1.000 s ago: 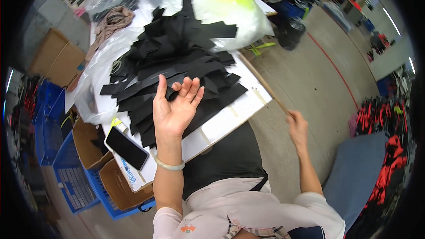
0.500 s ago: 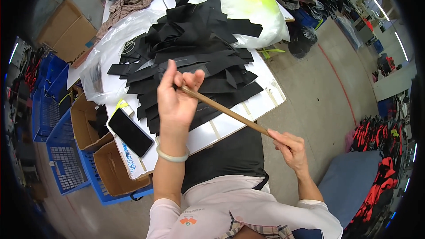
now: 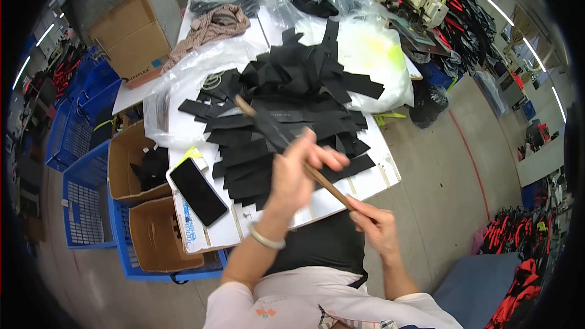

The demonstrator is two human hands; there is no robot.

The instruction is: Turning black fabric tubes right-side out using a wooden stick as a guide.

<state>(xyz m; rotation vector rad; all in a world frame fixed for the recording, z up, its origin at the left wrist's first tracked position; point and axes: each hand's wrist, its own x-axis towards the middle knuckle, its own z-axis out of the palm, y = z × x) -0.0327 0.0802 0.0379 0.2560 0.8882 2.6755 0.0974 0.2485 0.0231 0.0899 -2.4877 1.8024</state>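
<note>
Your right hand (image 3: pixel 379 226), nearest your body, has its fingers closed around the near end of a long, thin, brown wooden stick (image 3: pixel 286 149). Your left hand (image 3: pixel 298 173) is raised above the near edge of the white worktop (image 3: pixel 341 198), fingers curled about the middle of the stick, where a narrow black fabric strip (image 3: pixel 271 129) lies blurred along the shaft; whether the fingers also pinch the strip cannot be told. The stick runs up and away to the left, and its far tip sits over the pile.

To handle this well, keep the right hand firm as the anchor and let the left do the fine guiding. The stick is rigid and smooth, while the strip looks limp and likely to slide, so hold it flat against the wood rather than bunched.

Beyond your hands lies a loose heap of flat black fabric strips (image 3: pixel 286 85), matte, straight-cut and crossing at all angles. At the near left corner rests a glossy black rectangular phone (image 3: pixel 198 191). Left of the worktop stand open brown cardboard boxes (image 3: pixel 137 164) in blue wire baskets (image 3: pixel 85 207). Farther off are crinkled clear plastic bags (image 3: pixel 365 49) and a rumpled brown striped cloth (image 3: pixel 207 27).
</note>
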